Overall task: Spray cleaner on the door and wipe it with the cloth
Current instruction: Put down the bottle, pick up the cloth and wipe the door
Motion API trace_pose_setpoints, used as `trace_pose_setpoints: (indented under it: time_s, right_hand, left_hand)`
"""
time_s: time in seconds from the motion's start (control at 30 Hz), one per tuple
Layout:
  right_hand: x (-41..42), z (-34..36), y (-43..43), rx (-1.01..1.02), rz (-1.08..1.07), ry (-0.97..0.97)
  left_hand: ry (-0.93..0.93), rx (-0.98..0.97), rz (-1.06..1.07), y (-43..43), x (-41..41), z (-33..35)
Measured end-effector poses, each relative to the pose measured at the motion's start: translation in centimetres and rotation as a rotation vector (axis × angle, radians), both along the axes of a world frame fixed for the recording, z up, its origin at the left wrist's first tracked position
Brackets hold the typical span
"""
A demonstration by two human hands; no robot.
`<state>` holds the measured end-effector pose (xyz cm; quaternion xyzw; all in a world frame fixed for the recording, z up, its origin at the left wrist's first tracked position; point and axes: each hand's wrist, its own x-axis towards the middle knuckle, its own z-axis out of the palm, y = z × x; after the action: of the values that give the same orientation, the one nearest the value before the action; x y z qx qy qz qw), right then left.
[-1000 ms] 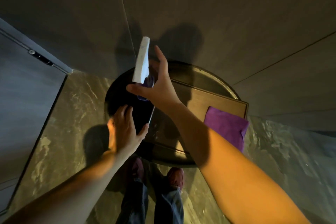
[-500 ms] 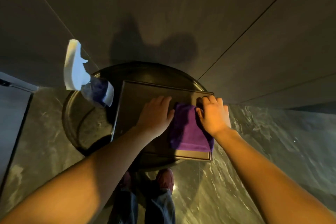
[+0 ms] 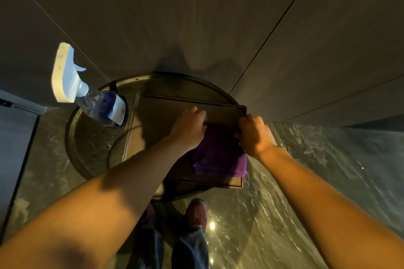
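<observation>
A purple cloth [image 3: 218, 155] lies on the right part of a dark rectangular tray [image 3: 166, 113]. My left hand [image 3: 189, 130] grips the cloth's far left edge with curled fingers. My right hand [image 3: 254, 135] holds its far right edge next to the tray's corner. The spray bottle [image 3: 87, 94], clear with a white trigger head and blue label, stands by itself at the left of the round table. The dark wood-grain door panels [image 3: 185, 17] rise right behind the table.
The tray rests on a round dark table [image 3: 87, 137] standing against the panels. A marble floor [image 3: 317, 170] spreads around it. My shoes [image 3: 196, 212] and trouser legs show below the table. A grey panel with a latch [image 3: 4, 102] is at far left.
One second ago my right hand held the spray bottle above the table. The bottle now stands alone at left, and both hands have moved to the purple cloth and closed on its far edge.
</observation>
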<state>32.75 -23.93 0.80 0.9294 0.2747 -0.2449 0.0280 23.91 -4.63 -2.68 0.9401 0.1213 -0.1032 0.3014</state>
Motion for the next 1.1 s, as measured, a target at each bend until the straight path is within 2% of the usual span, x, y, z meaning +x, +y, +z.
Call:
trace_pose_setpoints:
  time_s: [0.13, 0.27, 0.4, 0.53, 0.67, 0.9, 1.1]
  right_hand:
    - [-0.1, 0.9, -1.0, 0.099, -0.057, 0.132]
    - [-0.3, 2.6, -1.4, 0.114, 0.078, 0.186]
    - [-1.4, 6.4, -0.5, 0.094, 0.156, 0.243]
    - [-2.9, 11.9, 1.1, 0.197, 0.260, 0.301]
    - [-5.1, 18.3, 4.5, 0.375, 0.359, 0.289]
    - [-10.8, 31.3, 16.1, 0.568, 0.578, 0.339]
    - [-18.0, 41.4, 28.1, 0.672, 0.774, 0.408]
  left_hand:
    - [0.031, -0.187, 0.082, -0.2, -1.2, 1.4]
    - [0.031, -0.331, 0.168, -0.2, -3.0, 3.7]
    - [0.027, -0.366, 0.216, 0.1, -5.9, 7.5]
    - [-0.010, -0.349, 0.304, 1.0, -9.9, 13.0]
    - [-0.101, -0.395, 0.480, 3.3, -14.9, 19.3]
    - [-0.404, -0.519, 0.811, 9.6, -25.0, 32.5]
    - [-0.657, -0.369, 1.031, 15.4, -34.2, 42.9]
